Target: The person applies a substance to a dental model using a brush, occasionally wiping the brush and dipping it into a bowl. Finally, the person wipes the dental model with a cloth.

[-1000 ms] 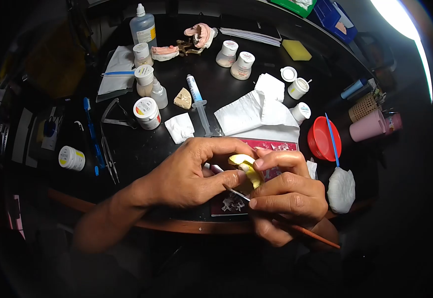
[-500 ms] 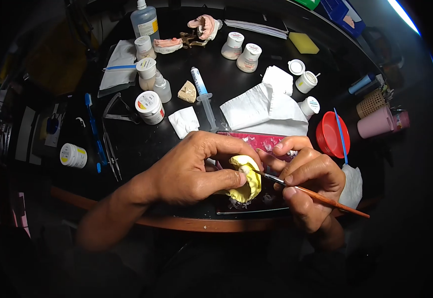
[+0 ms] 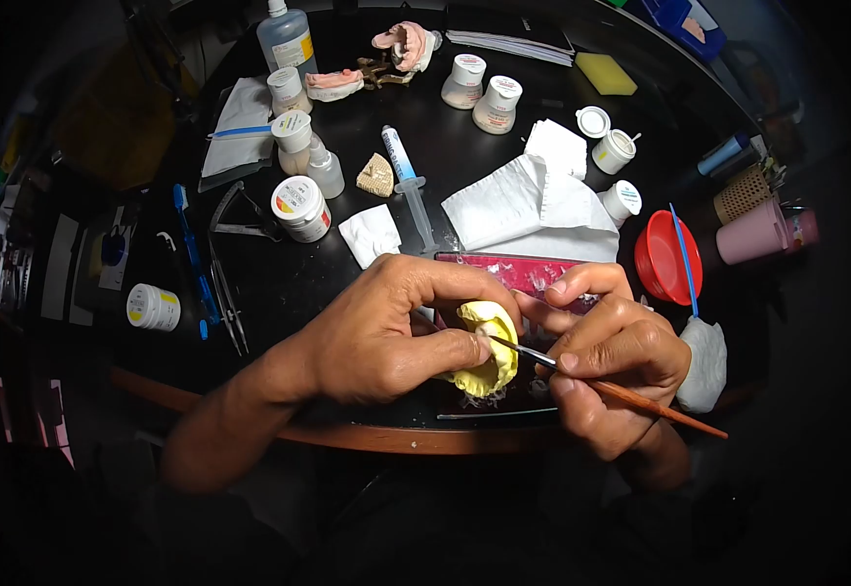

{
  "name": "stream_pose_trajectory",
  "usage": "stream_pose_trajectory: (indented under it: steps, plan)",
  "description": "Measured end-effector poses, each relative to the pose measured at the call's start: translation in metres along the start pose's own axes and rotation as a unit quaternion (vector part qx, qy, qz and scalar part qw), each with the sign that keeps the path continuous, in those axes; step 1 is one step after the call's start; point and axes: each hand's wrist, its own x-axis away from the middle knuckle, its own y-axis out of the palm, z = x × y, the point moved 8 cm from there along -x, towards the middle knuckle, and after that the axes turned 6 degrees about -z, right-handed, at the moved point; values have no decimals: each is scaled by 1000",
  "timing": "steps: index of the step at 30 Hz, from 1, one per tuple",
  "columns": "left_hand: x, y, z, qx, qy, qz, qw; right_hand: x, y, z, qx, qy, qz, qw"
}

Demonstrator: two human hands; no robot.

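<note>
A yellow dental cast is held between the thumb and fingers of my left hand, tilted so that its curved row of teeth shows. My right hand grips a fine paintbrush with a wooden handle and dark ferrule. The brush tip touches or nearly touches the cast close to my left thumb, where a small whitish spot shows. Beneath both hands lies a dark red tray or slab with white scraps on it. My left fingers and thumb hide part of the cast.
White cloth and a syringe lie beyond my hands. At right stands a red bowl with a blue stick beside it. Left are tweezers, a blue toothbrush and a jar. Pink-gum dental models sit at the back.
The view has shifted slightly, so the table things appear a little further right. The brush tip has moved slightly left on the cast. Both hands keep their holds.
</note>
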Motion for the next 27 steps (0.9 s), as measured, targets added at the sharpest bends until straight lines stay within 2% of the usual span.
stream_pose_trajectory:
  steps: [6, 9, 13, 15, 18, 24, 27]
  plan:
    - [-2, -2, 3, -83, 51, 18, 995, -8, 12, -11, 46, -19, -53, 997]
    - [-1, 1, 4, -35, 10, 22, 999, -4, 9, -11, 17, -6, -36, 999]
    - [-2, 2, 6, -20, 16, 12, 1000, 4, 0, -3, -26, 27, -11, 999]
    - [-2, 1, 5, -38, 30, 4, 999, 5, -1, 2, -26, 48, -40, 998]
    - [-2, 1, 5, -64, 39, -12, 997, 6, 0, 5, -12, 37, -33, 999]
    - [-2, 1, 2, -9, 15, -11, 1000, 3, 0, 3, 8, 6, -43, 999]
    - [-2, 1, 3, -31, 31, -20, 999, 2, 0, 2, 13, 2, -45, 999]
